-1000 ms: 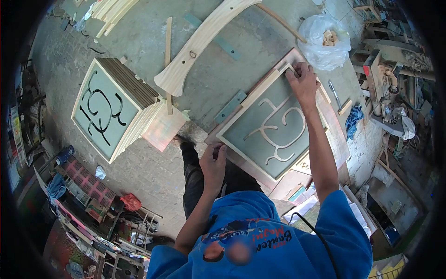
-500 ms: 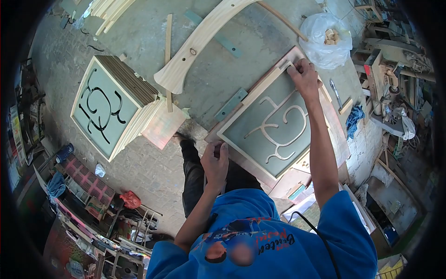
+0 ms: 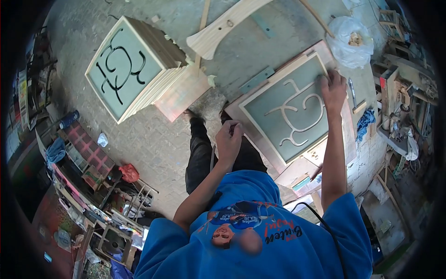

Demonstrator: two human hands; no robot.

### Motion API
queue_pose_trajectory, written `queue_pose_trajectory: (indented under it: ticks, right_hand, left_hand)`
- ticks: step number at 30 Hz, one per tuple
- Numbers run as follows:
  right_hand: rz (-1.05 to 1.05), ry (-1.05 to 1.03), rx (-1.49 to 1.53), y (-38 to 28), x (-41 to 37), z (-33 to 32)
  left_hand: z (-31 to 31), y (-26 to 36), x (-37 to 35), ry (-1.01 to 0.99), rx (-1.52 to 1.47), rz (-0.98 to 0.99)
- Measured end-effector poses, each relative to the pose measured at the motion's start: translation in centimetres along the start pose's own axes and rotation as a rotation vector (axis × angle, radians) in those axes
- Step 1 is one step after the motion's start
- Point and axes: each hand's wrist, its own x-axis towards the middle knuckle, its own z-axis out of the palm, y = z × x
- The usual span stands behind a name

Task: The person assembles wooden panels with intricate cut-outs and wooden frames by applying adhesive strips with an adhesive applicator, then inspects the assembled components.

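Note:
A grey-green panel (image 3: 274, 97) with a pale wooden frame and curved pale line shapes lies tilted on a wooden board (image 3: 238, 114). My right hand (image 3: 333, 93) is at the panel's right edge, fingers bent together; what they pinch, if anything, is hidden. Off the panel's left corner, my left hand (image 3: 228, 140) hangs above my legs with its fingers curled in, and I cannot make out anything in it. At the upper left stands a stack of similar framed panels (image 3: 134, 69), the top one with dark curved shapes.
A curved wooden piece (image 3: 223, 30) lies beyond the panel. Near the right edge are a plastic bag (image 3: 348, 51) with wood bits, a pen-like tool (image 3: 352, 90) and a blue cloth (image 3: 365, 123). Cluttered shelves line both sides.
The view has shifted, so the scene sits further right. My right hand has moved from the panel's top corner down along its right edge. My left hand remains curled near the left corner.

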Motion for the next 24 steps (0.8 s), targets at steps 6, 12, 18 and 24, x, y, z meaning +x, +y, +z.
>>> queue_pose_trajectory:
  ticks: [6, 12, 18, 24]
  right_hand:
    - [-0.128, 0.098, -0.118, 0.9, -2.4, 0.7]
    - [-0.147, 0.084, -0.024, 1.9, -2.0, 1.1]
    - [-0.128, -0.003, 0.053, 0.2, -3.0, 0.0]
    - [-0.182, -0.051, 0.099, -0.5, -4.6, -0.1]
  left_hand:
    - [-0.9, -0.8, -0.9, -0.063, -0.066, -0.097]
    - [-0.8, -1.4, -1.0, -0.158, -0.239, -0.167]
    - [-0.9, -2.4, -1.5, -0.21, -0.331, -0.12]
    - [-0.8, -2.0, -1.6, -0.184, -0.297, -0.125]
